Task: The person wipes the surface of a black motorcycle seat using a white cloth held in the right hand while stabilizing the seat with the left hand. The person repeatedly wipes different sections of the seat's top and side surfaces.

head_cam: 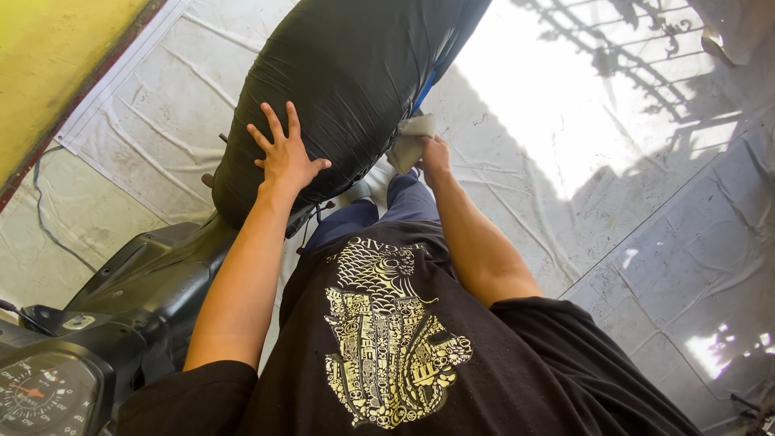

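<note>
A black scooter seat fills the upper middle of the head view. My left hand lies flat on its top near the front end, fingers spread, holding nothing. My right hand grips a pale grey cloth and presses it against the seat's right side, beside a blue strip of bodywork. My dark blue trousers and black printed shirt show below the arms.
The scooter's dark front body panel and speedometer sit at the lower left. A white tarpaulin covers the floor under the scooter. A yellow wall is at the upper left. Glossy tiles lie at right.
</note>
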